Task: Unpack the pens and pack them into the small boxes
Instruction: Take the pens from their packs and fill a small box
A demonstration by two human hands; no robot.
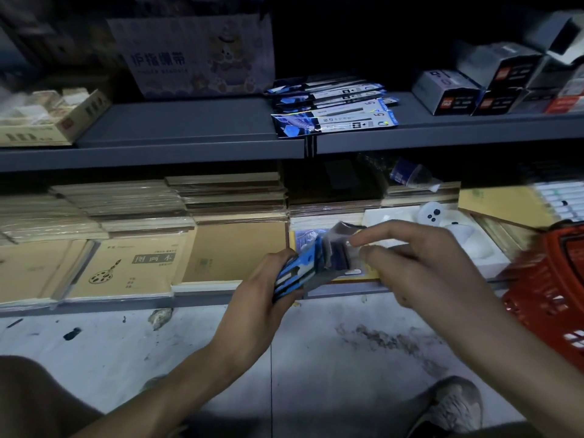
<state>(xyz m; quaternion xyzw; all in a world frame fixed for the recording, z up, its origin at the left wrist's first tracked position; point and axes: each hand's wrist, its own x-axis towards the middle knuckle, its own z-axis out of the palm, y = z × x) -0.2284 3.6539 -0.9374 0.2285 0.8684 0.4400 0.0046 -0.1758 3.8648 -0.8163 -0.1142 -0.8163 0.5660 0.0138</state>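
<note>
My left hand (268, 279) grips a bundle of blue pen packs (303, 267) in front of the lower shelf. My right hand (420, 263) pinches the clear wrapping (343, 240) at the bundle's upper end between thumb and forefinger. More blue and black pen packs (331, 105) lie stacked flat on the upper shelf. Small grey and black boxes (474, 90) stand at the right of that shelf, some with open flaps.
Stacks of brown notebooks (142, 235) fill the lower shelf. A red plastic basket (550, 295) stands at the right. A white moulded tray (442, 235) sits behind my right hand. A printed carton (196, 55) stands at the back left. My shoe (452, 406) is on the stained floor.
</note>
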